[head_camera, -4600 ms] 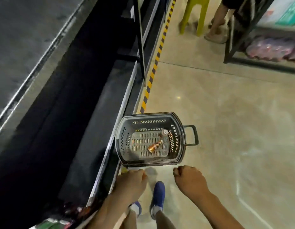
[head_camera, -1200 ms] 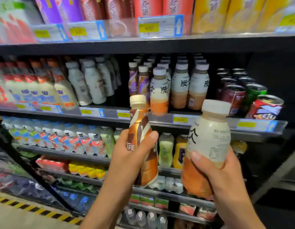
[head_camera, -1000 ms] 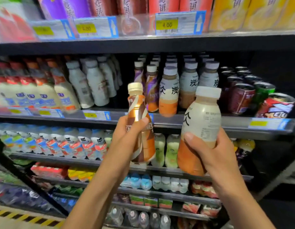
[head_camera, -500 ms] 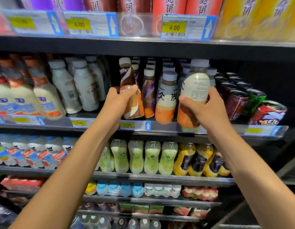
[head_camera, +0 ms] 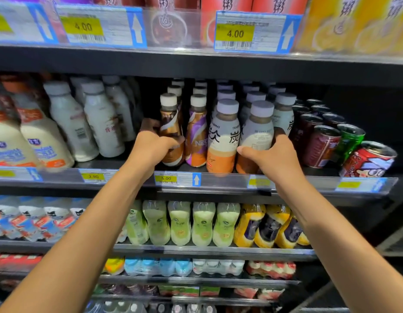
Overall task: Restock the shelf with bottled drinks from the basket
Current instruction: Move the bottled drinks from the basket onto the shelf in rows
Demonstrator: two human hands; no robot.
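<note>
Standing on shelf (head_camera: 218, 180), clasped: brown bottle (head_camera: 170, 123) in left hand (head_camera: 151, 147), grey-capped bottle (head_camera: 258, 129) in right hand (head_camera: 272, 157).

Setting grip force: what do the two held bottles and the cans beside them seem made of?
The brown bottle in the left hand: probably plastic, glossy printed sleeve, matte cream cap. The white-orange bottle in the right hand: likewise, grey cap. The cans: metal, by shiny rimmed tops.

The left forearm (head_camera: 83, 233) and the right forearm (head_camera: 331, 233) are bare along all that shows, slender and smooth up to the wrists. The left grip (head_camera: 151, 147) and the right grip (head_camera: 275, 157) are bare hands as well. The right thumb (head_camera: 247, 152) ends in a short, plain nail.
</note>
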